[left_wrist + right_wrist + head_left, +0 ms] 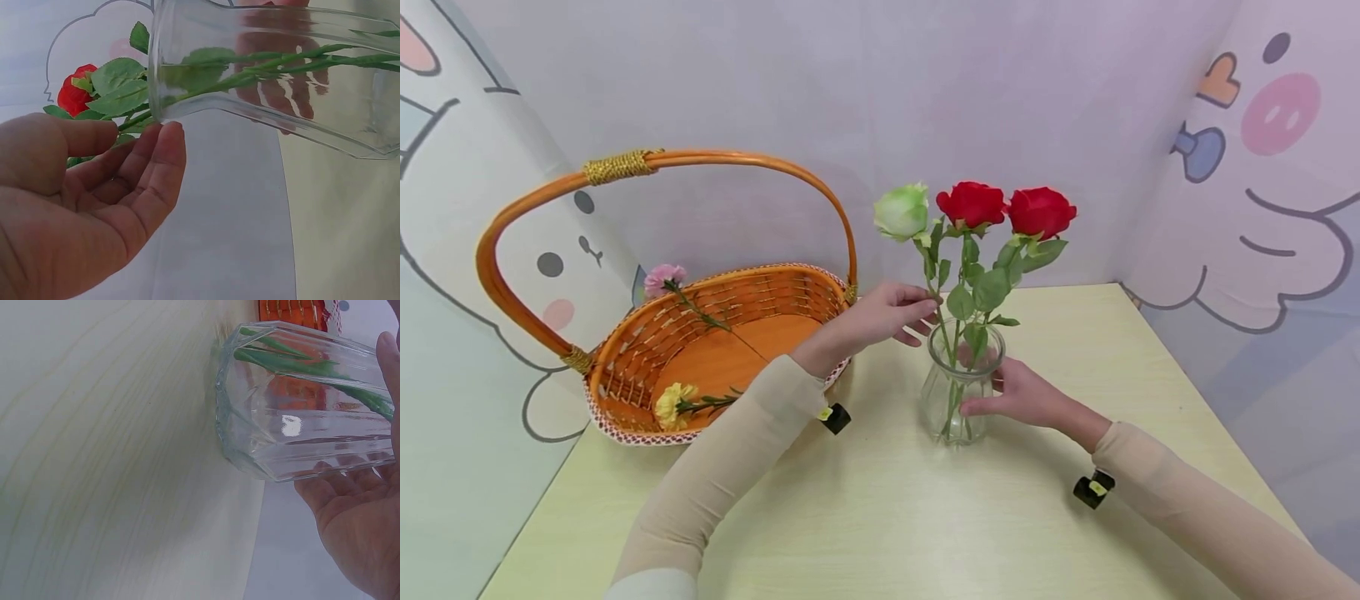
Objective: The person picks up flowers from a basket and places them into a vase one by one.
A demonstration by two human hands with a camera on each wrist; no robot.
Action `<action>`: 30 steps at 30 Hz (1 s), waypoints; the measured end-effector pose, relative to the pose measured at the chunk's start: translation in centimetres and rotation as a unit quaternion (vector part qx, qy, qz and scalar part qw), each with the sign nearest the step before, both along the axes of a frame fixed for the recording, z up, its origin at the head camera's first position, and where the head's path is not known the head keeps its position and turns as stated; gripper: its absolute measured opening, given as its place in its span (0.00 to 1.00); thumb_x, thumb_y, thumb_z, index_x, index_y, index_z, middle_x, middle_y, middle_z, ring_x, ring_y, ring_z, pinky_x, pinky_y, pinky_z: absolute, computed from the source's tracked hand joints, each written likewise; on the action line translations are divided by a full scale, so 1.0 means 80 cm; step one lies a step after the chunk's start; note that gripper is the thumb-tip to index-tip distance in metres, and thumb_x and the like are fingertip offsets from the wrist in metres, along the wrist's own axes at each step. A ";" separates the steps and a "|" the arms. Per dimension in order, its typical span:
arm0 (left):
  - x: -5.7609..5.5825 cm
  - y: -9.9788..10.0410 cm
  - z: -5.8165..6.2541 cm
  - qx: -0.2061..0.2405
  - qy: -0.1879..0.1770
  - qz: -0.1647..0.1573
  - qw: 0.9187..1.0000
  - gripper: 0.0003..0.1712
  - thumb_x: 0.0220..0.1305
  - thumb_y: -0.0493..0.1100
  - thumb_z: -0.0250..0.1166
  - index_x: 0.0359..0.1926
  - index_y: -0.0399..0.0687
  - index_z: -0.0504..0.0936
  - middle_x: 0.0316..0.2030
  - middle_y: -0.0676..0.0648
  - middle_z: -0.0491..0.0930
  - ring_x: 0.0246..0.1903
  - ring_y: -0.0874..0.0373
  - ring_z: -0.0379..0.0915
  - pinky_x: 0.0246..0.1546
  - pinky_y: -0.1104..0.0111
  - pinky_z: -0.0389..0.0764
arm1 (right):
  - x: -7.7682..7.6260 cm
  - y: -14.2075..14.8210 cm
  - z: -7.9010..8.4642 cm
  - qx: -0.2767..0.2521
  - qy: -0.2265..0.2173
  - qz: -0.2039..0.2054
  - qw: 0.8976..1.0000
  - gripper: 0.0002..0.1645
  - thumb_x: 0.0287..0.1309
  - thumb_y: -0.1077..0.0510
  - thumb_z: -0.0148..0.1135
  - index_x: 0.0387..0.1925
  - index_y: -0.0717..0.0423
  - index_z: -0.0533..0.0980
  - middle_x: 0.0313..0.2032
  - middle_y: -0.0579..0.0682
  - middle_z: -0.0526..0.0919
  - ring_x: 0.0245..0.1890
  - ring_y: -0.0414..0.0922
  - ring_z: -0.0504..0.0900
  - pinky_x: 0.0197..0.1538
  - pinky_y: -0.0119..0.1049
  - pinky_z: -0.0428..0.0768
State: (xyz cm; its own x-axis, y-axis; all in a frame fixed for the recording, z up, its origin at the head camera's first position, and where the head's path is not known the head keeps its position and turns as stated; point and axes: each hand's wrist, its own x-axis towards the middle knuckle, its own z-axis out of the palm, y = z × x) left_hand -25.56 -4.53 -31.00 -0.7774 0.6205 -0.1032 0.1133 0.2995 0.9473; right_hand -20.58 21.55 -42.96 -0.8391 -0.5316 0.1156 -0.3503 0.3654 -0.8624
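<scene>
A clear glass vase [955,392] stands on the table, holding a white-green rose [901,212] and two red roses [972,205] with leafy green stems. My right hand [1026,396] grips the side of the vase, thumb in front and fingers round the back. Just above the rim, my left hand [891,317] pinches the stem of the white-green rose between thumb and fingers. In the left wrist view the other fingers of the left hand [106,187] curve loosely beside the rim. Stem ends [275,359] show through the glass near the bottom in the right wrist view.
An orange wicker basket [786,325] with a tall arched handle [737,158] stands at the left. A pink carnation [664,279] leans on its rim, and a yellow carnation [675,406] lies at its front. Cartoon-printed cloth hangs behind the table [880,517].
</scene>
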 end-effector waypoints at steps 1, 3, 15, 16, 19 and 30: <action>0.000 -0.001 -0.001 0.000 -0.002 0.000 1.000 0.20 0.79 0.42 0.56 0.64 0.35 0.76 0.49 0.40 0.83 0.48 0.46 0.82 0.45 0.59 0.87 | 0.000 0.000 0.001 0.000 -0.001 0.000 1.000 0.56 0.52 0.49 0.80 0.76 0.58 0.60 0.72 0.55 0.67 0.72 0.55 0.65 0.69 0.57 0.69; 0.000 -0.002 -0.001 -0.001 -0.006 0.001 1.000 0.21 0.79 0.42 0.56 0.65 0.35 0.75 0.49 0.40 0.83 0.48 0.46 0.82 0.46 0.58 0.87 | 0.001 0.001 0.002 0.002 -0.002 -0.002 1.000 0.56 0.51 0.49 0.80 0.76 0.57 0.60 0.73 0.54 0.66 0.72 0.54 0.64 0.69 0.56 0.69; -0.004 -0.016 -0.006 -0.017 -0.002 -0.009 1.000 0.21 0.78 0.45 0.58 0.64 0.39 0.76 0.51 0.40 0.82 0.47 0.49 0.82 0.47 0.58 0.87 | 0.000 0.004 0.006 0.007 0.011 0.004 1.000 0.56 0.53 0.49 0.79 0.76 0.58 0.59 0.73 0.54 0.66 0.72 0.56 0.64 0.68 0.58 0.69; -0.004 -0.018 -0.006 -0.020 0.000 -0.008 1.000 0.21 0.78 0.45 0.58 0.64 0.39 0.77 0.51 0.40 0.82 0.48 0.49 0.82 0.46 0.59 0.87 | 0.000 0.004 0.006 0.007 0.010 0.004 1.000 0.56 0.53 0.49 0.79 0.76 0.58 0.59 0.73 0.54 0.66 0.72 0.55 0.64 0.68 0.57 0.69; -0.004 -0.025 -0.004 -0.026 0.004 -0.008 1.000 0.20 0.78 0.46 0.58 0.63 0.40 0.77 0.50 0.42 0.82 0.48 0.49 0.82 0.47 0.60 0.87 | 0.000 0.004 0.007 0.010 0.007 0.001 1.000 0.56 0.52 0.49 0.80 0.76 0.58 0.60 0.73 0.53 0.66 0.72 0.54 0.64 0.69 0.57 0.69; -0.009 -0.082 0.007 -0.048 0.014 0.026 0.998 0.21 0.77 0.46 0.60 0.64 0.43 0.77 0.52 0.41 0.81 0.49 0.47 0.81 0.48 0.55 0.86 | 0.001 0.001 0.001 0.014 0.003 -0.004 1.000 0.56 0.51 0.47 0.80 0.75 0.57 0.61 0.73 0.53 0.65 0.73 0.54 0.63 0.69 0.56 0.68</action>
